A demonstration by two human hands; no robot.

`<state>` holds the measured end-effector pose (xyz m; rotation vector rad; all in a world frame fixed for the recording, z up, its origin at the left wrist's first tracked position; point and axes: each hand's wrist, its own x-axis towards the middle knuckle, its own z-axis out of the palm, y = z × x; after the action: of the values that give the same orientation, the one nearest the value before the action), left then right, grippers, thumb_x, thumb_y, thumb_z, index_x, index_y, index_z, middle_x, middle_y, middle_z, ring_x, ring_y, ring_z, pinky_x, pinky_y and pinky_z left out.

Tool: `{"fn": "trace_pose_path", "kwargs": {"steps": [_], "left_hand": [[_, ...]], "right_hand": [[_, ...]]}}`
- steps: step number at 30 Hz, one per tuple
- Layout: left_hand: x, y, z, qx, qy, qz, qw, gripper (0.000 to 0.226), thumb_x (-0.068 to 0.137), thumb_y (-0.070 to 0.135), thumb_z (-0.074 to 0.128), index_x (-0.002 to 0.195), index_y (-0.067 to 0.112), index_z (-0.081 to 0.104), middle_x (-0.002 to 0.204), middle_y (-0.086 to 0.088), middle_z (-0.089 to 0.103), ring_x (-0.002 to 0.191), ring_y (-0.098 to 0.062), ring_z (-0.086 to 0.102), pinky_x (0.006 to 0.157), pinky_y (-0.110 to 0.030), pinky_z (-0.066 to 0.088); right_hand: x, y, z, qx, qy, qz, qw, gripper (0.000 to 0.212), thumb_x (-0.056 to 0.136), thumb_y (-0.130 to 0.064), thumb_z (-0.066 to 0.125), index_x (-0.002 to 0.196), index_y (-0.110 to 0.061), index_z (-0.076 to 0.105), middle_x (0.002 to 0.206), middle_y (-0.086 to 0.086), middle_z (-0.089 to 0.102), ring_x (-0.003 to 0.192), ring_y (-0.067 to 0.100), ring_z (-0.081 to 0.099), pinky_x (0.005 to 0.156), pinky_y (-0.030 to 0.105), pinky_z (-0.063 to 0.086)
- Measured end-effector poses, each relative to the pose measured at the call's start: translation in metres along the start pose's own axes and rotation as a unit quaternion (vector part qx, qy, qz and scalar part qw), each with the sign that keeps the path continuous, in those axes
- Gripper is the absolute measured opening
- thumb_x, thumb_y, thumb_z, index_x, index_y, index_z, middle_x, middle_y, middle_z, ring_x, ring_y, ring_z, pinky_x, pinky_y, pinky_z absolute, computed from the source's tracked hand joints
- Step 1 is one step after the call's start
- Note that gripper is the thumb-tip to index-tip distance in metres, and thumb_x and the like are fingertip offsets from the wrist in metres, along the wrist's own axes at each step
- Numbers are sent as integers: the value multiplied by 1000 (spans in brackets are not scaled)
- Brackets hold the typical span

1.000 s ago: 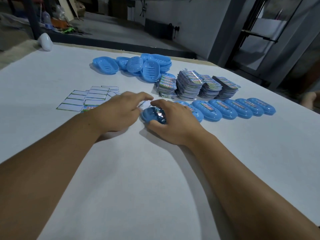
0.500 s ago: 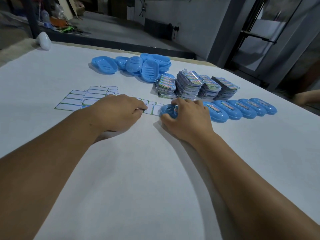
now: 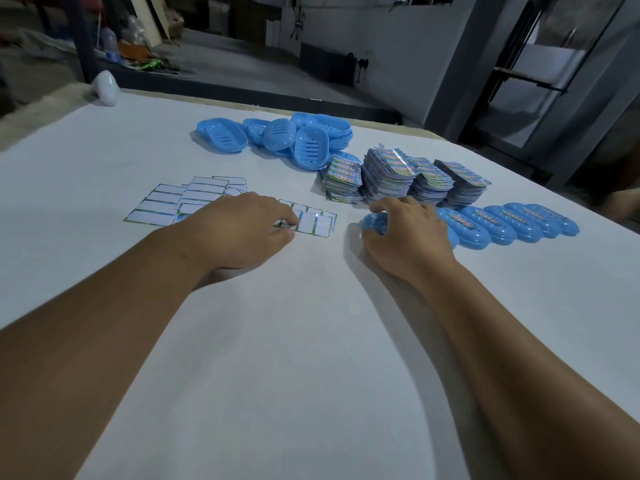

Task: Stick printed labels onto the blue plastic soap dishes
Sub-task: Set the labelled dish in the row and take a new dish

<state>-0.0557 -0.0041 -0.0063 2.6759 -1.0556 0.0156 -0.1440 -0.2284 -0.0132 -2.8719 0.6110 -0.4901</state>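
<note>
My right hand (image 3: pixel 403 237) curls over a blue soap dish (image 3: pixel 374 223) at the left end of a row of labelled blue dishes (image 3: pixel 502 225). My left hand (image 3: pixel 242 230) rests on the table and pinches the edge of a white backing sheet (image 3: pixel 313 223). Behind the row stand several stacks of printed labels (image 3: pixel 398 176). A pile of unlabelled blue dishes (image 3: pixel 287 138) lies further back.
Several peeled white backing papers (image 3: pixel 180 200) lie spread out to the left of my left hand. A white rounded object (image 3: pixel 106 87) sits at the far left corner of the white table (image 3: pixel 311 341). Beyond the table are a dark frame and floor clutter.
My right hand carried the dish rightward and set it at the left end of the labelled row. My left hand stayed put, its fingers now pinching the backing sheet.
</note>
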Motion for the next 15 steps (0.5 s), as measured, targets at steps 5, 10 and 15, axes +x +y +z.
{"fn": "trace_pose_path", "kwargs": {"steps": [5,10,15], "left_hand": [[4,-9,-4,33,63,-31,997,28,102,39,44,116,34,68,115,6,65,98,-13,49,90,-35,44],[10,-30,-10,58,144,-118,981,25,100,34,46,107,28,69,107,3,68,98,-22,58,83,-36,46],[7,-54,-8,25,223,-176,958,20,94,28,51,96,24,71,94,1,71,86,-24,60,70,-32,45]], "right_hand": [[16,-29,0,41,15,-62,997,38,90,-35,60,127,-29,65,132,3,62,125,31,51,101,40,42],[38,-70,8,99,-25,-121,987,34,91,-28,59,123,-25,68,116,-8,71,111,18,62,94,38,52],[57,-103,23,115,-80,-149,979,31,90,-27,59,119,-25,69,100,-12,68,102,18,63,89,37,54]]}}
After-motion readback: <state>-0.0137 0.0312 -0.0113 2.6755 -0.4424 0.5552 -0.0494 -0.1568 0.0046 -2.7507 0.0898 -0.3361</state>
